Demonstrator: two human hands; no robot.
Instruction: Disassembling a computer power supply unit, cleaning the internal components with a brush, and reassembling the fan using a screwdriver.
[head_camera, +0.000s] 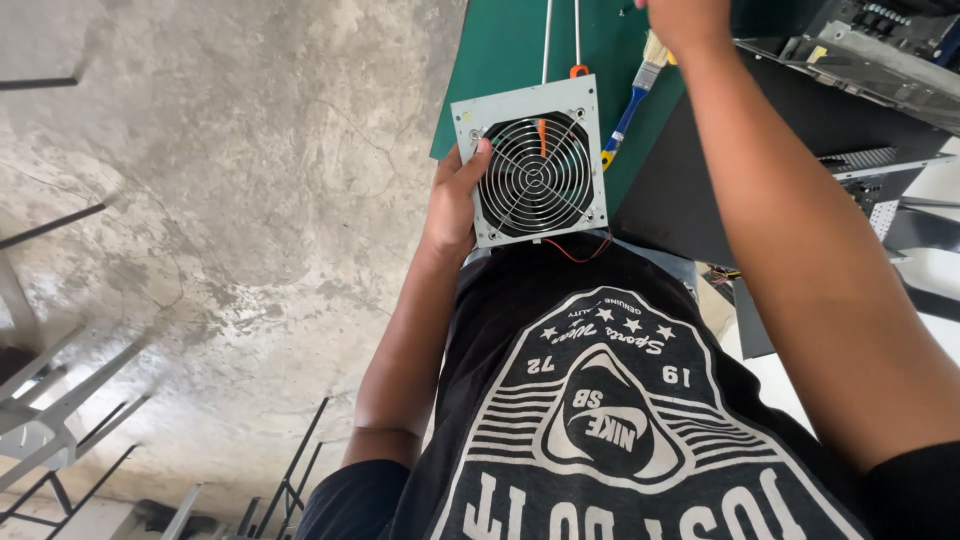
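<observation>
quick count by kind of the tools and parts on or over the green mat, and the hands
Power supply unit with fan grille, held by the left hand: 1
Paintbrush with blue and yellow handle: 1
Thin metal rods, one with an orange end: 2
Hands, counting the right hand at the top edge: 2
Total: 6, on or over the green mat

My bare left hand (455, 205) sits at the end of a forearm bent up from the elbow beside my torso, its thumb pressed flat forward and its other fingers curled out of sight behind, closed in a grip. My bare right arm stretches long and straight away from my shoulder, and my right hand (685, 22) is cut off by the upper edge of the view, so I cannot tell how its fingers stand
</observation>
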